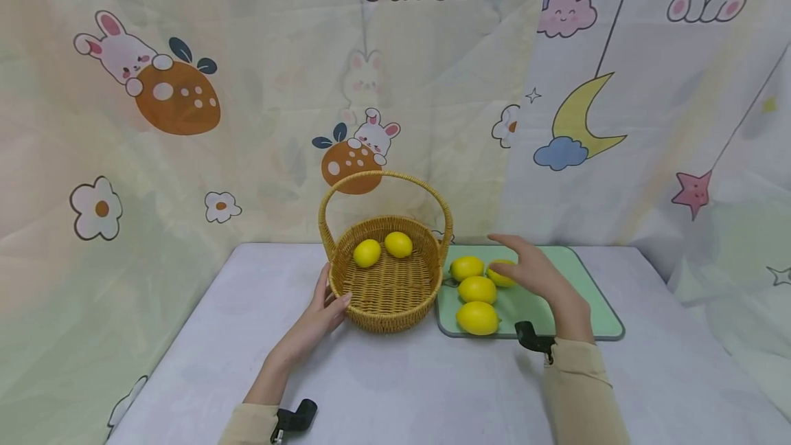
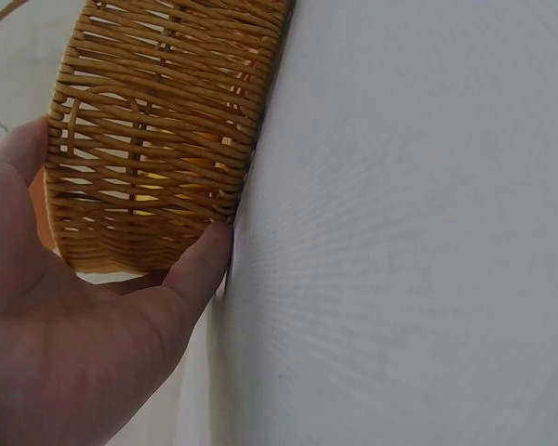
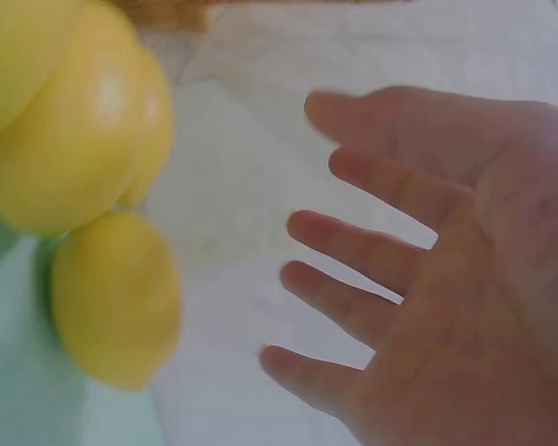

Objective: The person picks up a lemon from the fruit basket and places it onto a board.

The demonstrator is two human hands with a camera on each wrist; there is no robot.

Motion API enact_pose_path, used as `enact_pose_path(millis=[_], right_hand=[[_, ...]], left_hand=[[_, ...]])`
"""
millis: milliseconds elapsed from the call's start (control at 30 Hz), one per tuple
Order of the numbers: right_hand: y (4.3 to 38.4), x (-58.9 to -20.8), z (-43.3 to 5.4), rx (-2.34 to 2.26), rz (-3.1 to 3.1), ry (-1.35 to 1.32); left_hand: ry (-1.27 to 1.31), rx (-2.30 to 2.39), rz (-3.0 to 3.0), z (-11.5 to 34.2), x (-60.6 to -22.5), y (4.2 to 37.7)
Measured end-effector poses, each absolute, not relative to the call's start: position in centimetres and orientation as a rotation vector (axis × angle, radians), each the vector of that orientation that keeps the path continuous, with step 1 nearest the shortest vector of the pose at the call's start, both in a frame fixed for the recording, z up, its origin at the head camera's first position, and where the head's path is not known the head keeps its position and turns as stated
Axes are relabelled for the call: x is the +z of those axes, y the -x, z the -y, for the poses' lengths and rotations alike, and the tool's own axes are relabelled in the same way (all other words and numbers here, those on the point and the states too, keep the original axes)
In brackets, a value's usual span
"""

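Note:
A round wicker basket with a tall arched handle stands at the middle of the table, with two yellow lemons inside. My left hand holds the basket's left side; in the left wrist view its fingers and thumb spread around the woven wall. Several lemons lie on the green board to the right. Above the board my right hand overlaps the rearmost lemon in the head view. In the right wrist view that hand's fingers are extended and spread, holding nothing, beside the lemons.
The white table extends in front of the basket and board. A patterned cloth with cartoon rabbits and flowers hangs behind it. A black wrist device sits at the left cuff and another black device at the right.

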State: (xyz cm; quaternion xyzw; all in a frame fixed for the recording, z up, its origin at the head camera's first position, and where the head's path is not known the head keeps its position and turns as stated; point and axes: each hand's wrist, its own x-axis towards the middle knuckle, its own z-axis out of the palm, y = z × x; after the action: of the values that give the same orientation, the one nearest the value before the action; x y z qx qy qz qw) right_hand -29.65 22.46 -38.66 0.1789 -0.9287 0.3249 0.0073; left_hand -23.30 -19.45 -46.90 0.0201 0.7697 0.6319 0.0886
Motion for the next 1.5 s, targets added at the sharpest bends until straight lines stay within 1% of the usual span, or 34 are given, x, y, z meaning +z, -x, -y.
enact_pose_path(millis=[400,867,1067,1267,1500], right_hand=[[27.6,-36.1,-19.4,1.036,2.866,-0.766],[26.1,-35.3,-15.6,1.046,2.834,-0.907],[26.0,-35.5,-14.0,0.995,2.818,-0.949],[26.5,-36.5,-12.7,0.955,2.835,-1.003],[26.8,-37.7,-11.4,1.083,2.865,-1.031]], left_hand=[[-0.065,1.873,-2.296,19.5,-46.9,23.4],[-0.059,1.872,-2.297,19.4,-46.9,23.4],[-0.053,1.878,-2.288,19.5,-46.9,23.4],[-0.056,1.885,-2.285,19.5,-47.0,23.6],[-0.053,1.889,-2.284,19.6,-47.1,23.6]])
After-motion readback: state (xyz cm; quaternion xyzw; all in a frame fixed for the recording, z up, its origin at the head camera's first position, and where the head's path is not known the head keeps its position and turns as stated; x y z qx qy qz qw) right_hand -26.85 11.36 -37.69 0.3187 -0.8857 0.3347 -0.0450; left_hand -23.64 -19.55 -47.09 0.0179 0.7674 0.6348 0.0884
